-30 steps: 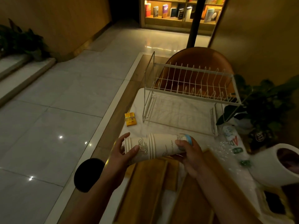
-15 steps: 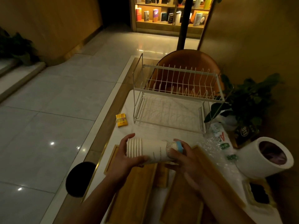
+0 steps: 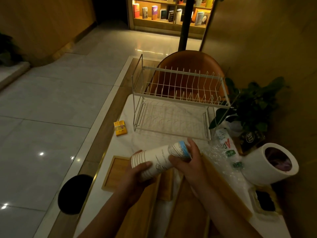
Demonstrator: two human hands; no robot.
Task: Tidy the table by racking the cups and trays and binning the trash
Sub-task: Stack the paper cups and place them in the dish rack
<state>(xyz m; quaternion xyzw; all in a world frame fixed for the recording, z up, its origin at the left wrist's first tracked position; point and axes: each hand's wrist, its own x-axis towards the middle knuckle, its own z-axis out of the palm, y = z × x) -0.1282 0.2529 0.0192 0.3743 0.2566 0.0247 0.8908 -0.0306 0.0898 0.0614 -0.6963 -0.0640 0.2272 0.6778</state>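
A nested stack of white paper cups (image 3: 158, 159) lies sideways in the air over the table, rims to the left. My left hand (image 3: 137, 170) grips the rim end. My right hand (image 3: 187, 159) holds the base end, where a blue band shows. Wooden trays (image 3: 116, 170) lie flat on the table beneath my hands. The white two-tier wire rack (image 3: 178, 98) stands empty at the far end of the table. A white bin (image 3: 269, 164) leans at the right edge, its opening towards me.
A yellow pack (image 3: 120, 128) lies left of the rack. Crumpled clear plastic and a printed wrapper (image 3: 226, 146) sit beside the bin. A potted plant (image 3: 253, 103) stands at the right, an orange chair (image 3: 190, 66) behind the rack, a black round stool (image 3: 73, 193) on the floor left.
The cup stack has slid together into a shorter stack and its right end has tilted upward. Both hands kept their hold. The view shifted slightly.
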